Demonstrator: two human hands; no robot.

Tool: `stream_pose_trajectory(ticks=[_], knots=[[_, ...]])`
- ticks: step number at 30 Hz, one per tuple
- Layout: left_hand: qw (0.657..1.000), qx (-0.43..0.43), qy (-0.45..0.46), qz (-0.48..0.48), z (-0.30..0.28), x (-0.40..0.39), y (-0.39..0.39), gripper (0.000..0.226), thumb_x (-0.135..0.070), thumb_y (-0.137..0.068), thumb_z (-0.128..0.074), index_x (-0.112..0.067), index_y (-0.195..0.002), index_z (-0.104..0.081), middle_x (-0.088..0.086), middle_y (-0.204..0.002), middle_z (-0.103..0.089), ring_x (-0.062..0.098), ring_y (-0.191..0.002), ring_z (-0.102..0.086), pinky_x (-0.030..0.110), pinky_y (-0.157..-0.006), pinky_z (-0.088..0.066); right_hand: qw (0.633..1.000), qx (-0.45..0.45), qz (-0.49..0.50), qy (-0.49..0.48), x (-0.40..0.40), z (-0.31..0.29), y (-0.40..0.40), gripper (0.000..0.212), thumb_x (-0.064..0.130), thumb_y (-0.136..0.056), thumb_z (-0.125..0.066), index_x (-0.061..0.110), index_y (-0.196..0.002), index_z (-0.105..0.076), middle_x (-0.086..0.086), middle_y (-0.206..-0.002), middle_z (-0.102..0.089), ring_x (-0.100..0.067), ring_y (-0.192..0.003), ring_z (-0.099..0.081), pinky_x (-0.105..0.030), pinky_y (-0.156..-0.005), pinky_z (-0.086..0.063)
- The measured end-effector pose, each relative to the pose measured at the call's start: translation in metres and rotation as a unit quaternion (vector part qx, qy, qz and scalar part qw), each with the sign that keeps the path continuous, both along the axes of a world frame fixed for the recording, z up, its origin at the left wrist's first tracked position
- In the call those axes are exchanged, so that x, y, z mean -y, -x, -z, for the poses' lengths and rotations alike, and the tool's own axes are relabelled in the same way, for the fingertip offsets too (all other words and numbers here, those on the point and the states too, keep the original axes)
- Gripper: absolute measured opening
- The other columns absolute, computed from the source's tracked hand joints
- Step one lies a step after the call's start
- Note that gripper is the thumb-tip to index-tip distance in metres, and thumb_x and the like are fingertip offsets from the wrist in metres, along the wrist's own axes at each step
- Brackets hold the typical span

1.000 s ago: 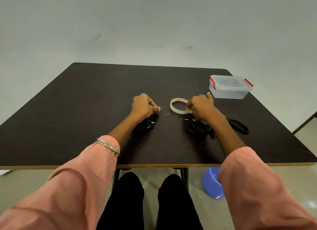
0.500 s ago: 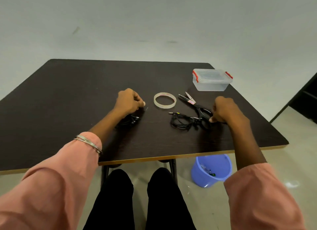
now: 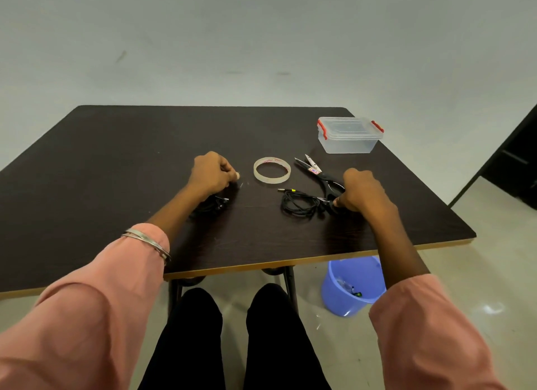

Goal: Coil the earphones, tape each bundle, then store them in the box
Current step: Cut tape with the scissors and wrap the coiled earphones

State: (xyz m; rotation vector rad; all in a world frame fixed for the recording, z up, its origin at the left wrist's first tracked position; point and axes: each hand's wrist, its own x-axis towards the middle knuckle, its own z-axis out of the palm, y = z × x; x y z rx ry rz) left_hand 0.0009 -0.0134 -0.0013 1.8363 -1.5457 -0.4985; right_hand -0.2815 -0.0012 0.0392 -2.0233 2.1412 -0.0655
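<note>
We judge the task early: our left hand (image 3: 210, 173) is curled over one earphone bundle (image 3: 209, 206), our right hand (image 3: 360, 192) closes on the scissors (image 3: 322, 178) handles at 3 o'clock of the other coiled earphones (image 3: 299, 205), with the tape roll (image 3: 272, 170) lying flat and the box (image 3: 348, 134) lidded at 1 o'clock.

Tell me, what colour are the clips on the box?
Red. The clips on the clear box show best in the head view.

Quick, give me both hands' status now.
Left hand: closed, pinching something small and pale, over an earphone bundle.
Right hand: closed on the scissors handles.
</note>
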Motion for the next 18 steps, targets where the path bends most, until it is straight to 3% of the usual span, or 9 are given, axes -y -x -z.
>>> stream_pose_trajectory(ticks=[7, 13, 18], knots=[[0.999, 0.003, 0.001, 0.032, -0.002, -0.002, -0.002, 0.008, -0.015, -0.083, -0.073, -0.007, -0.081, -0.073, 0.001, -0.072, -0.069, 0.005, -0.061, -0.062, 0.014, -0.058, -0.047, 0.999, -0.021, -0.019, 0.045, 0.007, 0.004, 0.002, 0.056, 0.026, -0.083, -0.069, 0.006, -0.123, -0.037, -0.027, -0.125, -0.047, -0.046, -0.112, -0.051, -0.053, -0.094, -0.043], [0.998, 0.021, 0.025, 0.051, -0.004, -0.002, -0.007, 0.012, -0.015, -0.084, -0.072, -0.005, -0.079, -0.071, 0.002, -0.067, -0.07, 0.01, -0.058, -0.066, 0.007, -0.052, -0.048, 0.977, -0.095, -0.057, 0.184, 0.009, -0.014, -0.008, 0.052, 0.019, -0.082, -0.064, 0.001, -0.122, -0.037, -0.028, -0.115, -0.053, -0.047, -0.107, -0.051, -0.048, -0.094, -0.037], [0.996, 0.051, 0.046, 0.057, -0.004, 0.0, -0.007, 0.012, -0.015, -0.086, -0.07, -0.005, -0.081, -0.068, 0.003, -0.07, -0.069, 0.015, -0.059, -0.069, 0.024, -0.063, -0.056, 0.952, -0.069, -0.172, 0.243, 0.001, -0.043, -0.018, 0.05, 0.019, -0.079, -0.066, 0.005, -0.119, -0.041, -0.019, -0.109, -0.058, -0.04, -0.101, -0.053, -0.043, -0.088, -0.036]])
